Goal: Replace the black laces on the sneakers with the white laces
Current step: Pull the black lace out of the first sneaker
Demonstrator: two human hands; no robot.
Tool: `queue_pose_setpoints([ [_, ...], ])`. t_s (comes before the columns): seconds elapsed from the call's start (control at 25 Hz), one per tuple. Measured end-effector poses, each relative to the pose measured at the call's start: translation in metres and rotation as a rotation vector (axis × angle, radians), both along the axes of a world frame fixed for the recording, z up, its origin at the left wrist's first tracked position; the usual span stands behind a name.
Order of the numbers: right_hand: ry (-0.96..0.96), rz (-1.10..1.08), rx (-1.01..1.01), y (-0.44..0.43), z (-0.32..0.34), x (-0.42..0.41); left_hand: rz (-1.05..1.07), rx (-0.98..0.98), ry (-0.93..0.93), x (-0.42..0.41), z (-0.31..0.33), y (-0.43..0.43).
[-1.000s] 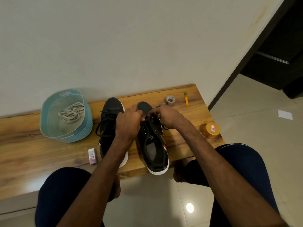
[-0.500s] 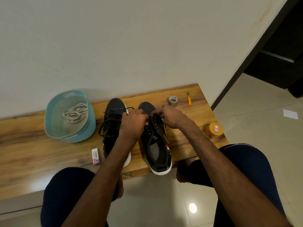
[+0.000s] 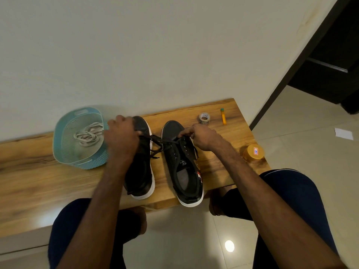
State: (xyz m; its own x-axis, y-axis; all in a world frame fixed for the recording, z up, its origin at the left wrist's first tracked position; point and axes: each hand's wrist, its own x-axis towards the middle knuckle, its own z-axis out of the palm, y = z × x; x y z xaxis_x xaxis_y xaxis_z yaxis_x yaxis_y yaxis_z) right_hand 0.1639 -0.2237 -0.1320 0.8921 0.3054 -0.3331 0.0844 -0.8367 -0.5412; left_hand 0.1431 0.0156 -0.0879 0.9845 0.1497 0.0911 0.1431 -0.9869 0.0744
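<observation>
Two black sneakers with white soles stand side by side on the wooden bench (image 3: 29, 179), toes toward the wall. My left hand (image 3: 121, 138) is over the left sneaker (image 3: 141, 171) and grips a black lace (image 3: 157, 141) pulled taut leftward from the right sneaker (image 3: 184, 166). My right hand (image 3: 202, 135) pinches the lace at the right sneaker's front eyelets. The white laces (image 3: 89, 134) lie coiled in a teal basket (image 3: 64, 150) at the left.
A roll of tape (image 3: 204, 118) and a yellow marker (image 3: 223, 116) lie near the wall at the right. An orange-lidded jar (image 3: 253, 152) stands at the bench's right end. My knees are below the front edge; tiled floor lies to the right.
My left hand has swung left from the right sneaker to over the left sneaker, drawing the black lace out across the gap. My right hand stayed at the right sneaker's front eyelets.
</observation>
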Motion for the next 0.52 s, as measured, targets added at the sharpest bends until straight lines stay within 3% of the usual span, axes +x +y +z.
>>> queue_pose_setpoints([
  [0.12, -0.003, 0.021, -0.04, 0.001, 0.0, 0.002, -0.386, 0.019, 0.125, -0.008, -0.023, -0.049],
  [0.2, -0.02, 0.039, -0.05, 0.001, -0.001, 0.002, -0.486, 0.014, 0.182, -0.011, -0.035, -0.07],
  [0.4, -0.018, 0.008, -0.001, 0.0, -0.004, 0.001, -0.37, -0.008, -0.024, -0.009, -0.025, -0.054],
  [0.52, -0.013, -0.021, -0.012, -0.001, -0.003, -0.001, -0.048, -0.033, -0.18, -0.004, 0.005, -0.022],
])
